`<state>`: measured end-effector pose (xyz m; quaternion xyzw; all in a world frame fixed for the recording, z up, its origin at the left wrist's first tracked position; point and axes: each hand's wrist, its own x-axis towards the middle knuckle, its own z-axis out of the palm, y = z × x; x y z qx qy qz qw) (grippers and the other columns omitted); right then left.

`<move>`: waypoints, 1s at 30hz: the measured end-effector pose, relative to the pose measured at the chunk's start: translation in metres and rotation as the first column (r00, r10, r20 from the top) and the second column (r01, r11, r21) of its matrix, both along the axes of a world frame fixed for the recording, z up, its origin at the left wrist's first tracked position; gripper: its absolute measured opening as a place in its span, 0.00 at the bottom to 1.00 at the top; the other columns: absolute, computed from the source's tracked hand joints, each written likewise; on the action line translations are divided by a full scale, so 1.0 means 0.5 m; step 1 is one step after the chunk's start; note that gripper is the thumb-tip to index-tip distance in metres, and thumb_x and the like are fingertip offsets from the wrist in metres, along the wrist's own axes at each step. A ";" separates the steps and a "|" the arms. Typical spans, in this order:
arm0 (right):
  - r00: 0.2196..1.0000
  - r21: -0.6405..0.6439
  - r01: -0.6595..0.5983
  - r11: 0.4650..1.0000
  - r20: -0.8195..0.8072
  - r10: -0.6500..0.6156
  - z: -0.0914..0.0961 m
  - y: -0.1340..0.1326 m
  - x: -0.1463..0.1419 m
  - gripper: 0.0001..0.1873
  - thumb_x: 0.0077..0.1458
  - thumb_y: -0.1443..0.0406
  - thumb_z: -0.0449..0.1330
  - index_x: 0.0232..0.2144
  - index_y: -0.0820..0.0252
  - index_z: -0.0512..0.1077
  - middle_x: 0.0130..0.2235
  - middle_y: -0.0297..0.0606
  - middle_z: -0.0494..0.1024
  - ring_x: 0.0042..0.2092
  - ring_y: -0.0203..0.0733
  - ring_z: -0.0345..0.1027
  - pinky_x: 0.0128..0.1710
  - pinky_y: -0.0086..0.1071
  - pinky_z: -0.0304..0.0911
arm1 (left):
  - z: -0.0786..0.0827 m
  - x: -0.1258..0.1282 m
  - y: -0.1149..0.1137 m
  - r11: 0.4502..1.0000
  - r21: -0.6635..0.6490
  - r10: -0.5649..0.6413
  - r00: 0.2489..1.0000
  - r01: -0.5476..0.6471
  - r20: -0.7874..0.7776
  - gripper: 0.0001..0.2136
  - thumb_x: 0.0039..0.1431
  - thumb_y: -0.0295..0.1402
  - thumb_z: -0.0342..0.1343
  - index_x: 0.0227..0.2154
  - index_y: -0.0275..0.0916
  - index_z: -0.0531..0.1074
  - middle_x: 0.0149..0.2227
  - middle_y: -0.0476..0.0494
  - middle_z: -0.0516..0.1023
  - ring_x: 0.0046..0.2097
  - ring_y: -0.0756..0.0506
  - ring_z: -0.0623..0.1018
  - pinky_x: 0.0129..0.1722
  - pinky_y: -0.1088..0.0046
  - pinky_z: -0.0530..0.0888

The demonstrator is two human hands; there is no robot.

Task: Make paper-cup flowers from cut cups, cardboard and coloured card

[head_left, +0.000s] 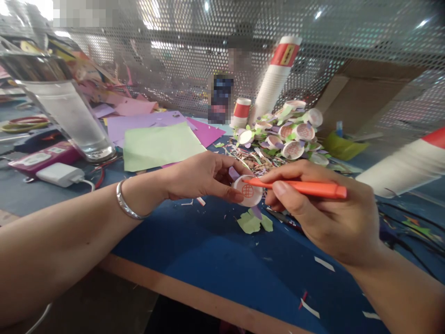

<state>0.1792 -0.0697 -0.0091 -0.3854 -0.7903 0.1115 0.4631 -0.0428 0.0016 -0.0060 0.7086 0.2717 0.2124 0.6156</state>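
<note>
My left hand (215, 178) pinches the rim of a small white paper cup bottom (255, 198) with purple paper strips at its edge. An orange-red grid inside a circle is drawn on its face. In my right hand (323, 208) is an orange marker (309, 188), its tip touching the cup piece near the upper edge of the drawing. Light green paper petals (251, 222) lie on the blue table just below the cup piece. Behind my hands rises a pile of similar decorated cup pieces (292, 134) with green and purple petals.
Green (160, 146) and purple paper sheets lie at the back left, near a tall glass of water (62, 111) and a white charger (60, 174). Stacked paper cups (274, 83) stand behind; another cup stack (406, 162) leans at right. Paper scraps (324, 264) dot the table.
</note>
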 end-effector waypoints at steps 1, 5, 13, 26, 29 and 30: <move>1.000 0.006 0.000 1.000 0.000 0.000 0.000 0.000 0.000 0.06 0.63 0.68 0.61 0.39 0.55 0.79 0.33 0.31 0.82 0.30 0.34 0.76 0.33 0.31 0.70 | 0.000 0.000 0.000 1.000 0.013 -0.002 1.000 0.002 0.003 0.17 0.54 0.27 0.68 0.47 0.34 0.77 0.35 0.48 0.79 0.34 0.54 0.76 0.33 0.79 0.70; 1.000 0.019 0.010 1.000 0.009 -0.010 0.002 0.000 -0.002 0.06 0.62 0.68 0.61 0.39 0.55 0.78 0.33 0.31 0.83 0.30 0.35 0.76 0.33 0.32 0.71 | 0.006 0.001 -0.002 1.000 0.017 0.022 1.000 -0.022 0.009 0.16 0.53 0.24 0.69 0.45 0.33 0.77 0.30 0.51 0.77 0.30 0.55 0.73 0.29 0.80 0.69; 0.999 0.021 0.023 1.000 0.024 -0.024 0.004 -0.004 0.002 0.06 0.62 0.69 0.61 0.38 0.56 0.78 0.30 0.30 0.81 0.27 0.32 0.74 0.27 0.29 0.67 | 0.014 0.004 -0.005 0.999 -0.019 0.042 0.999 -0.041 0.029 0.15 0.53 0.20 0.67 0.44 0.33 0.77 0.29 0.54 0.78 0.29 0.56 0.74 0.35 0.78 0.72; 1.000 0.046 0.011 0.999 -0.030 -0.010 -0.002 -0.005 -0.003 0.07 0.60 0.70 0.62 0.38 0.56 0.79 0.32 0.31 0.82 0.28 0.34 0.74 0.28 0.30 0.68 | 0.008 0.004 -0.003 0.998 0.025 0.063 0.996 -0.065 0.061 0.17 0.51 0.19 0.68 0.44 0.33 0.76 0.30 0.54 0.79 0.30 0.56 0.76 0.38 0.77 0.74; 1.000 0.045 0.005 0.999 -0.014 -0.005 -0.002 -0.005 -0.002 0.07 0.61 0.70 0.62 0.38 0.56 0.79 0.32 0.31 0.81 0.29 0.34 0.74 0.28 0.29 0.68 | 0.008 0.005 -0.004 0.995 0.029 0.094 0.994 -0.096 0.049 0.18 0.50 0.20 0.69 0.45 0.34 0.76 0.30 0.53 0.79 0.31 0.55 0.76 0.36 0.78 0.74; 1.000 0.044 0.004 0.999 -0.010 -0.004 -0.001 -0.005 -0.002 0.07 0.61 0.70 0.62 0.38 0.56 0.79 0.32 0.31 0.81 0.29 0.33 0.74 0.28 0.29 0.68 | 0.008 0.006 -0.004 0.994 0.035 0.098 0.994 -0.100 0.048 0.18 0.50 0.21 0.69 0.45 0.34 0.76 0.30 0.53 0.79 0.30 0.55 0.76 0.34 0.79 0.74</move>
